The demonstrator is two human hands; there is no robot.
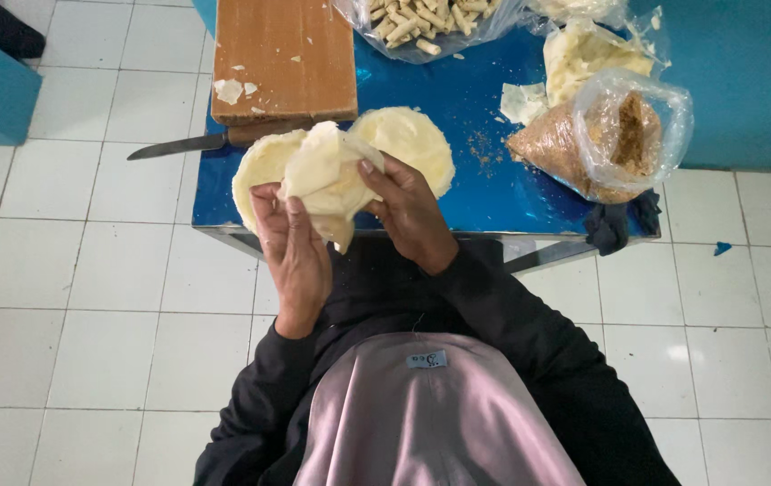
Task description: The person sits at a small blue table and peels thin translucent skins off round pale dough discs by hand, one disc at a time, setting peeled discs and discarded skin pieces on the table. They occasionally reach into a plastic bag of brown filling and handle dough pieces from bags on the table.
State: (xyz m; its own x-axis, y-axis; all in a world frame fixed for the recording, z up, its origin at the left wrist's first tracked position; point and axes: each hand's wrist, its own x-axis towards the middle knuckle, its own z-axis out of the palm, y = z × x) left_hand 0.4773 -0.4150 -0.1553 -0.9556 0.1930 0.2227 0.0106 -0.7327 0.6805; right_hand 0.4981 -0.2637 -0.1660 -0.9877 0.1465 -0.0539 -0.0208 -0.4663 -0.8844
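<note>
Left hand: the left hand (295,247) is raised at the near edge of the tabletop, fingers curled lightly around the lower left side of a thin pale dough sheet (327,180), thumb and fingertips pinching it.
Right hand: the right hand (408,211) grips the same sheet from the 3 o'clock side, thumb pressed onto its upper face, fingers folded beneath.
Dough sheet: crumpled and partly folded, held between both hands just above the stack of round wrappers (412,135), apart from the tabletop surface.
Stack of round wrappers: two pale discs lying side by side on the blue tabletop (475,193), at 12 o'clock from the hands.
Wooden board: a brown cutting board (282,54) at 11 o'clock, with small dough scraps on it.
Knife: a knife (179,146) pokes out past the tabletop's left edge at 10 o'clock, just beside the board.
Bag of brown filling: an open clear bag of brown crumbs (606,139) at 2 o'clock.
Bag of rolls: a clear bag of small finished rolls (421,22) at 12 o'clock, far side.
Loose wrappers: more pale sheets in plastic (588,58) at 1 o'clock.
Floor: white tiles (89,270) around the tabletop.
</note>
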